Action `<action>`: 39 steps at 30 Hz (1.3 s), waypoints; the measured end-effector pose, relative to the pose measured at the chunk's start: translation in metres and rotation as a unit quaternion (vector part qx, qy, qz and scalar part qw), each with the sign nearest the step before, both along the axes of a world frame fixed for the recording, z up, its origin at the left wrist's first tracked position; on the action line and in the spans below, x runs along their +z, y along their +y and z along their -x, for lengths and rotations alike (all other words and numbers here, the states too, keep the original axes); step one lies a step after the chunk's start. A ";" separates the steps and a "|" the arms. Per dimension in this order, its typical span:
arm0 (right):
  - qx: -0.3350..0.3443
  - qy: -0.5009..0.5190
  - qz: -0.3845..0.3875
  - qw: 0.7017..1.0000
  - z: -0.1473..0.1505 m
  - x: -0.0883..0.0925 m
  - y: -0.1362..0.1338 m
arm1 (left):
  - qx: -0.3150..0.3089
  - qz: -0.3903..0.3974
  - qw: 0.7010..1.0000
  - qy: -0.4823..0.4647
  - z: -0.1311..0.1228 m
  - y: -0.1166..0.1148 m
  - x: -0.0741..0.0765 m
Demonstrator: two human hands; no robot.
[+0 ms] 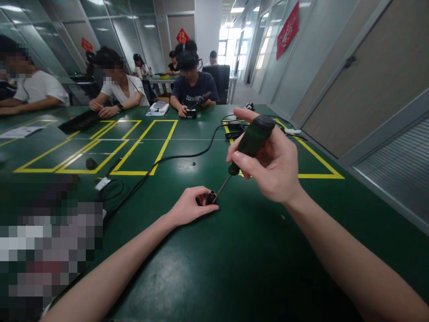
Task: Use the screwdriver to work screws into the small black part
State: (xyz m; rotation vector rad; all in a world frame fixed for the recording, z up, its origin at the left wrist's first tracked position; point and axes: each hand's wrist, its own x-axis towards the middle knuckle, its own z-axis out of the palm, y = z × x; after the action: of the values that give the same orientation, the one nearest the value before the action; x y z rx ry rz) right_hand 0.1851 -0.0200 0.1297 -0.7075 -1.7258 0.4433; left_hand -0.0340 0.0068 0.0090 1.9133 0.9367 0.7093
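Note:
My right hand [273,165] is closed around the dark green handle of a screwdriver [250,143], held tilted over the green table [234,259]. Its thin shaft slopes down and left, and the tip meets a small black and metal part [210,197]. My left hand [191,205] rests on the table and pinches that small part between thumb and fingers. Both forearms reach in from the bottom edge.
A black cable [167,158] runs across the table from the far right toward the left near corner. Yellow tape boxes [144,147] mark the tabletop. Several people sit at the far side with tools and trays. A wall with doors runs along the right.

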 end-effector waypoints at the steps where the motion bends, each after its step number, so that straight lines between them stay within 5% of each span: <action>1: 0.005 -0.001 -0.001 1.000 0.001 -0.001 0.000 | 0.003 -0.003 1.000 -0.003 0.000 0.000 -0.001; 13: -0.062 0.015 -0.072 0.995 0.006 0.003 -0.002 | 0.013 -0.017 1.000 0.000 -0.001 0.000 -0.005; 18: -0.019 -0.044 -0.039 0.998 -0.002 0.004 0.001 | 0.011 -0.012 1.000 -0.002 -0.002 0.000 -0.005; 29: 0.012 0.020 -0.058 0.998 0.005 0.005 -0.002 | 0.011 -0.016 1.000 -0.002 -0.001 0.001 -0.005; 35: -0.054 0.001 -0.099 0.994 0.004 0.005 -0.003 | 0.017 -0.019 1.000 0.000 -0.002 0.000 -0.004; 39: -0.042 -0.010 -0.109 0.993 0.003 0.006 -0.003 | 0.021 -0.004 1.000 -0.008 -0.003 0.001 -0.004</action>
State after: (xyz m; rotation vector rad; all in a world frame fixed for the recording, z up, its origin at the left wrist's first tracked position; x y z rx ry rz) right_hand 0.1821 -0.0231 0.1355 -0.6243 -1.7249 0.1858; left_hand -0.0306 0.0075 0.0053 1.8974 0.9673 0.7527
